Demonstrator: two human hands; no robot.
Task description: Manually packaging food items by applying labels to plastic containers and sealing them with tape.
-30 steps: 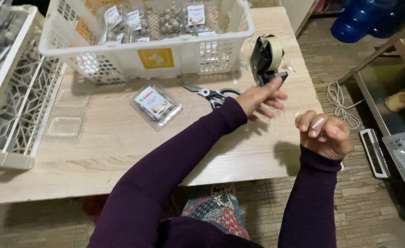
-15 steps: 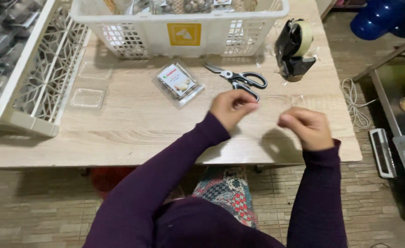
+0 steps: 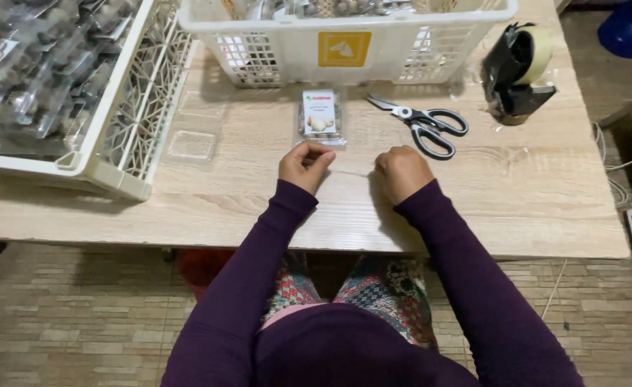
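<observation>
Both hands, left hand (image 3: 305, 164) and right hand (image 3: 400, 172), pinched a strip of clear tape (image 3: 350, 172) stretched between them at frame centre, just below a small clear packet (image 3: 321, 116) on the wooden table (image 3: 531, 208).

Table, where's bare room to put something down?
Bare wood on the table right of the scissors, below the tape dispenser. Another patch left of the left hand, under the side crate. Crowded between basket and hands.

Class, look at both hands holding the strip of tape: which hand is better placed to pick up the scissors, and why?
Probably the right hand: the scissors lie just beyond it, handles toward its side. The left hand sits nearer the small clear packet. Both pinch the tape strip.
</observation>
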